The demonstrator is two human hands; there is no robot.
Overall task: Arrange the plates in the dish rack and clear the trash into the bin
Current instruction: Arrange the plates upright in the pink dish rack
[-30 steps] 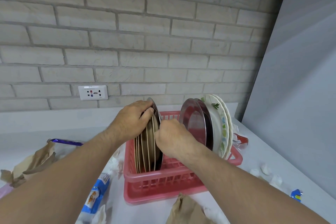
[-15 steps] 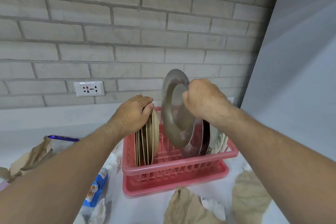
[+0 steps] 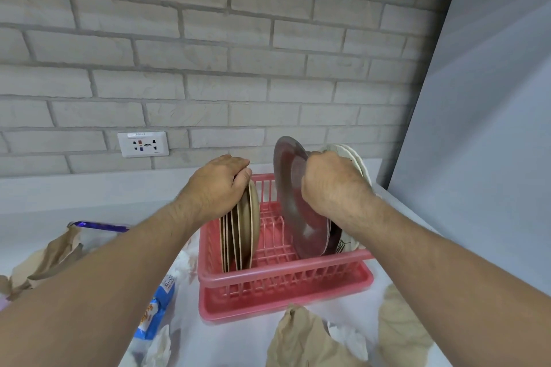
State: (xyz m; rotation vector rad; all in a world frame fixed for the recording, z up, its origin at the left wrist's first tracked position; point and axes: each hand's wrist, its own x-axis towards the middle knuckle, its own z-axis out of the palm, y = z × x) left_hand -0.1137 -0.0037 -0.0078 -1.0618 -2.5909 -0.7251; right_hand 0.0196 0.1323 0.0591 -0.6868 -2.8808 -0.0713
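In the pink rack [image 3: 286, 277], the right hand [image 3: 331, 185] curls round the gray plate [image 3: 293, 197], standing it by the white plates [image 3: 356, 158]. The left hand [image 3: 217, 185] holds the tan plates [image 3: 246, 232] with curled fingers. Next, probably: let go gently.

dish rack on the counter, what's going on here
A person is sorting plates in the pink dish rack. The left hand holds the tops of the beige plates standing at its left end. The right hand grips the rim of a steel plate standing at the right end, beside the white plates. Crumpled brown paper and a blue wrapper lie on the counter.
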